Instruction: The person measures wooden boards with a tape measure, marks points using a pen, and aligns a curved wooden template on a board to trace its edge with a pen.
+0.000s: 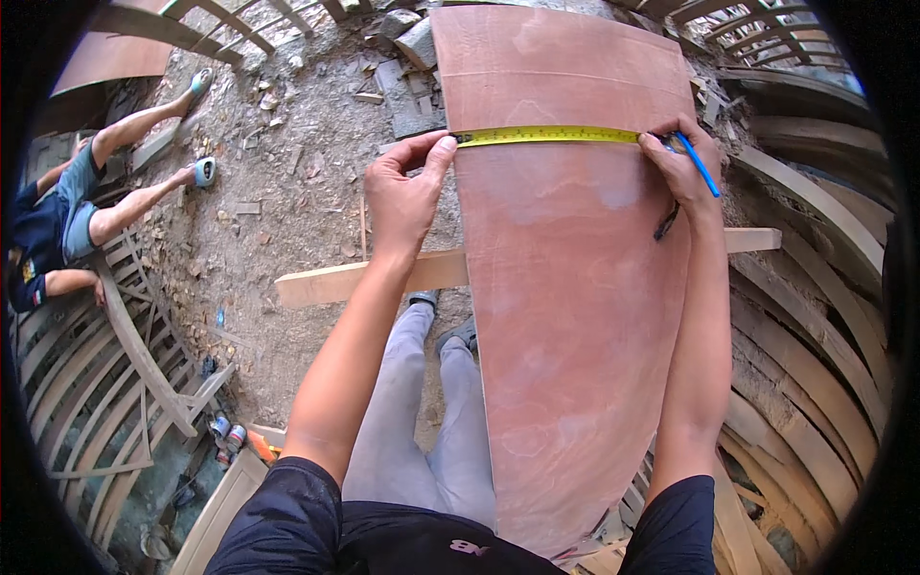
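A yellow tape measure blade (550,134) lies across a long, tapering reddish plywood sheet (568,302). My left hand (408,187) pinches the blade's end between thumb and finger at the sheet's left edge. Near the right edge, my right hand (683,162) grips the other end of the visible blade, and a blue pen (697,164) sticks out from the same hand. The tape's case is hidden. A dark strap or cord (667,221) hangs below my right wrist. Beneath the sheet runs a wooden beam (359,280), showing at both sides.
At the left, another person (54,208) is beside a curved ribbed wooden frame (136,345), one hand on a timber. Curved wooden planks (798,316) stand along the right. Stone or wood blocks (402,86) lie at the top on chip-strewn ground. Cans (228,435) stand lower left.
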The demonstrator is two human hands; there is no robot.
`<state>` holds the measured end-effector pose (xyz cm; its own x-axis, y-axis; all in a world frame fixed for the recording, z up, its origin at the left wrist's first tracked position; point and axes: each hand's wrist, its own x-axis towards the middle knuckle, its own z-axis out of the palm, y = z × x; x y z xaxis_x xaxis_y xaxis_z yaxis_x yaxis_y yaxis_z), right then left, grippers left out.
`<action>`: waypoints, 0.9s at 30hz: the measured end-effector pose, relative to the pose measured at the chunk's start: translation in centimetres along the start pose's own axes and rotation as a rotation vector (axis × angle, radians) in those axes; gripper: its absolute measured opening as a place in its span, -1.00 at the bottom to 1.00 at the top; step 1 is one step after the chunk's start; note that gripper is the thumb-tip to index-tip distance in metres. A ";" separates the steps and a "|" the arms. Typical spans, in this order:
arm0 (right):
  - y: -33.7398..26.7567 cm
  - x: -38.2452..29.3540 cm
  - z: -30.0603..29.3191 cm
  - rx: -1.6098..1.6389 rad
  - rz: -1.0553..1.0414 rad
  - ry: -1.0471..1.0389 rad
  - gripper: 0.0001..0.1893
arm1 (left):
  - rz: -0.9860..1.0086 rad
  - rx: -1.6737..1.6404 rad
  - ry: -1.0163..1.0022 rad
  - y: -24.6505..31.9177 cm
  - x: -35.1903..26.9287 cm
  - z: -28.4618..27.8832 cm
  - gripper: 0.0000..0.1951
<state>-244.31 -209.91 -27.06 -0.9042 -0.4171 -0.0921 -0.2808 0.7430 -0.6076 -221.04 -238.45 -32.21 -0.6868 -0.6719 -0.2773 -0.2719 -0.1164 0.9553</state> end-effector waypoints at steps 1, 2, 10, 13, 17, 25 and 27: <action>0.2 0.0 0.1 -0.010 0.002 0.004 -0.68 | -0.004 -0.014 -0.022 0.1 0.0 0.0 -0.75; 0.3 0.0 0.2 0.019 -0.012 0.008 -0.68 | 0.012 0.002 -0.011 0.3 -0.1 0.0 -0.74; 1.2 0.0 0.4 0.026 -0.012 0.003 -0.68 | 0.606 0.349 -0.109 4.9 3.7 3.9 -0.75; 1.0 -0.1 0.4 0.001 -0.034 0.019 -0.69 | 0.832 0.504 -0.513 6.8 8.0 9.5 -0.68; 0.1 -0.7 0.2 0.004 -0.019 0.017 -0.69 | 0.971 0.713 -0.989 7.8 11.2 15.6 -0.64; -1.1 -1.2 0.4 -0.102 -0.049 0.099 -0.68 | 1.030 0.599 -1.079 6.7 11.6 18.5 -0.71; -1.4 -1.7 0.7 -0.130 -0.057 0.138 -0.70 | 1.034 0.576 -1.059 6.4 11.7 18.6 -0.72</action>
<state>-242.18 -210.58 -26.62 -0.9187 -0.3912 0.0545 -0.3641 0.7852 -0.5009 -243.33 -233.47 -31.30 -0.8013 0.5383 0.2612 0.5513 0.4944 0.6721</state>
